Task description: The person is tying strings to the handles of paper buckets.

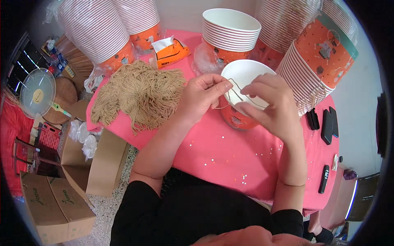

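Over a white-lined orange paper bucket (253,69), my left hand (201,96) pinches a thin tan string (234,85) between thumb and fingertips. The string makes a loop above the bucket's mouth, and a short end hangs below my left fingers. My right hand (273,96) is at the loop's other side, thumb and forefinger apart; the strand runs toward its palm, where the end is hidden. A big heap of the same tan strings (139,92) lies on the pink-covered table (230,164), left of my left forearm.
Stacked paper buckets (232,30) stand along the back, with more stacks left (96,33) and right (305,78). An orange tissue pack (170,53) sits between them. Phones (327,126) and a remote (324,179) lie at the right edge. Cardboard boxes (108,164) and a fan (37,92) stand at left.
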The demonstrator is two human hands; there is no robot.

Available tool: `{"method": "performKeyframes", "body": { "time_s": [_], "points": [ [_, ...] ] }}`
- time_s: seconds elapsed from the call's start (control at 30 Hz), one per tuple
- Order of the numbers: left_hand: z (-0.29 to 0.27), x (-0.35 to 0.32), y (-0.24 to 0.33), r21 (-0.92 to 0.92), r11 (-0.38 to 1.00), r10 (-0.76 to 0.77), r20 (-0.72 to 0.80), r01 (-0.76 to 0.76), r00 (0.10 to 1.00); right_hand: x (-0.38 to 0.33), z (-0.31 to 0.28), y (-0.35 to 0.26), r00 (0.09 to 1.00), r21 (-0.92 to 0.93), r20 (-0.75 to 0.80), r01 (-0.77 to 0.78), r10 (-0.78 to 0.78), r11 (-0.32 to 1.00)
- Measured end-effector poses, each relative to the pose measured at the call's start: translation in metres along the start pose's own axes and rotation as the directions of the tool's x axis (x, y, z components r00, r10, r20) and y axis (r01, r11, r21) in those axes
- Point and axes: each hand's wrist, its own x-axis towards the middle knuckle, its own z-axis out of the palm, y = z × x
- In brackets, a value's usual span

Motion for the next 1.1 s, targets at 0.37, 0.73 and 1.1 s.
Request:
{"method": "performKeyframes", "body": {
  "time_s": [0.37, 0.73, 1.1],
  "points": [
    [0.001, -0.003, 0.001, 0.205, 0.975, 0.080, 0.042, -0.088, 0.996, 0.000, -0.010, 0.004, 0.996, -0.013, -0.039, -0.082, 0.081, 0.997],
    [-0.010, -0.003, 0.011, 0.153, 0.982, 0.104, 0.066, -0.113, 0.992, -0.003, -0.024, 0.006, 0.994, 0.085, 0.061, -0.095, 0.090, 0.992],
    [0.000, -0.005, -0.001, 0.295, 0.929, 0.195, 0.116, -0.222, 0.974, 0.006, 0.012, -0.002, 0.986, -0.142, -0.100, 0.122, -0.137, 0.982]
  ]
}}
